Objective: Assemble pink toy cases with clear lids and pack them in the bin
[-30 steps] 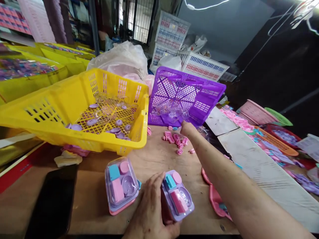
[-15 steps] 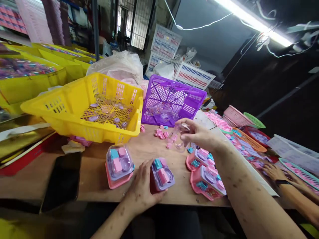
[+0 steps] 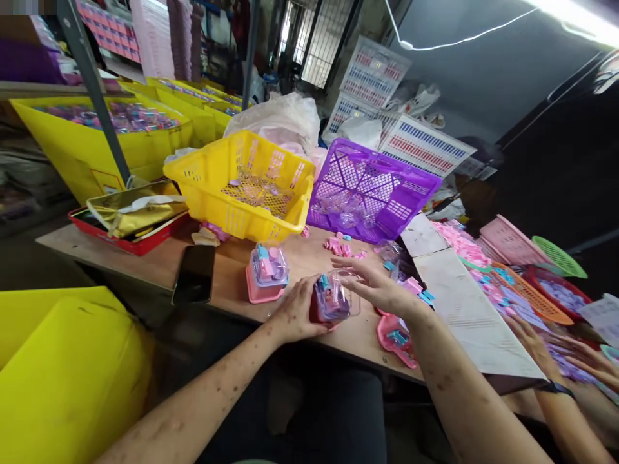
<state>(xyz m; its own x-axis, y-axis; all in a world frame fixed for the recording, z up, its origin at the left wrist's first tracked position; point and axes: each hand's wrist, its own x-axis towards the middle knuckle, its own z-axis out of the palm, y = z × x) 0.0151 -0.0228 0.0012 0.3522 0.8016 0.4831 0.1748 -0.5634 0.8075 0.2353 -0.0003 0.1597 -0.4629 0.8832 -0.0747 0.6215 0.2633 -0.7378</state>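
My left hand (image 3: 302,312) is wrapped round a small toy house (image 3: 330,299) with a purple top and pink and blue pieces, tilted near the table's front edge. My right hand (image 3: 374,283) is at the right of this toy, its fingers long over a clear plastic cover (image 3: 354,299); the thumb is hidden. The cover overlaps the toy's right side, and I cannot tell whether it is seated. To the left, a similar toy (image 3: 267,274) stands upright on a pink base under a clear cover. Partly behind my right forearm lies another pink toy (image 3: 397,335).
A yellow basket (image 3: 232,216) and a tilted purple basket (image 3: 411,200) hold clear covers. Loose pink pieces (image 3: 336,246) lie before them. A black phone (image 3: 194,274) and a red tray (image 3: 138,243) are left. Another person's hands (image 3: 532,341) work among parts at right.
My right hand has brought the clear cover down and left to the toy in my left hand. That toy is now tilted. The view has swung, shifting the scene.
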